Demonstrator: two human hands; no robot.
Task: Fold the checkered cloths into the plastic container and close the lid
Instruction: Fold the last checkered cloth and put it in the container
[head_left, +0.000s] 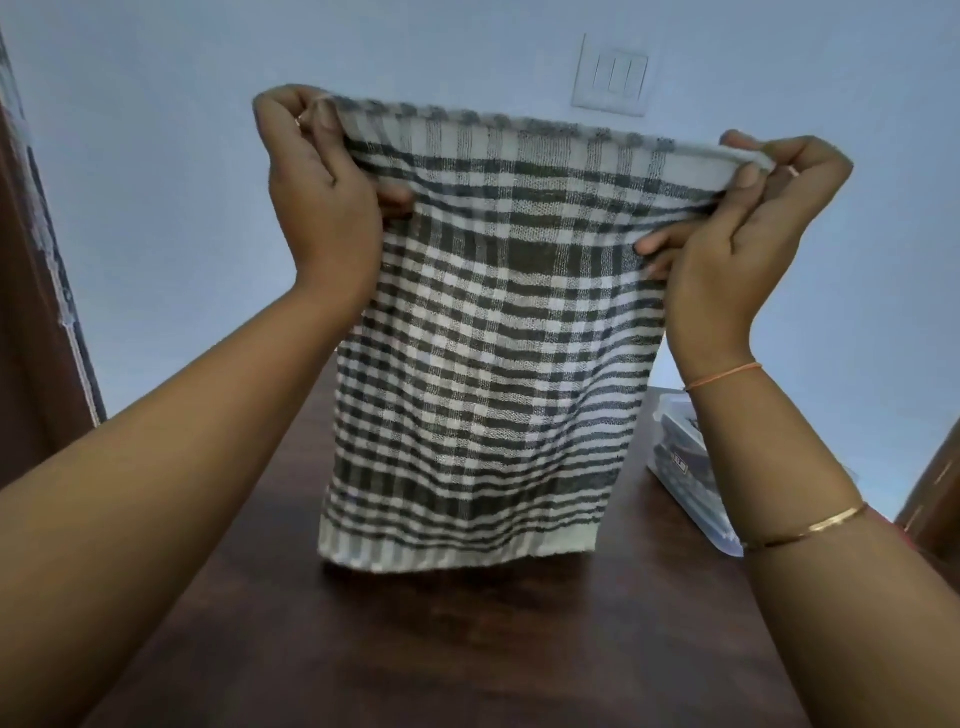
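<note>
A black-and-white checkered cloth (483, 332) hangs upright in front of me, doubled over along its top edge. My left hand (322, 192) pinches the top left corner and my right hand (748, 223) pinches the top right corner. The cloth's lower hem touches or nearly touches the dark wooden table (415, 649). A clear plastic container (691, 467) stands on the table at the right, partly hidden behind my right forearm, with dark checkered fabric inside it. I cannot see its lid.
A pale blue wall with a white switch plate (613, 78) is behind the cloth. A dark wooden frame (31, 312) runs down the left edge. Brown wood (935, 483) shows at the far right.
</note>
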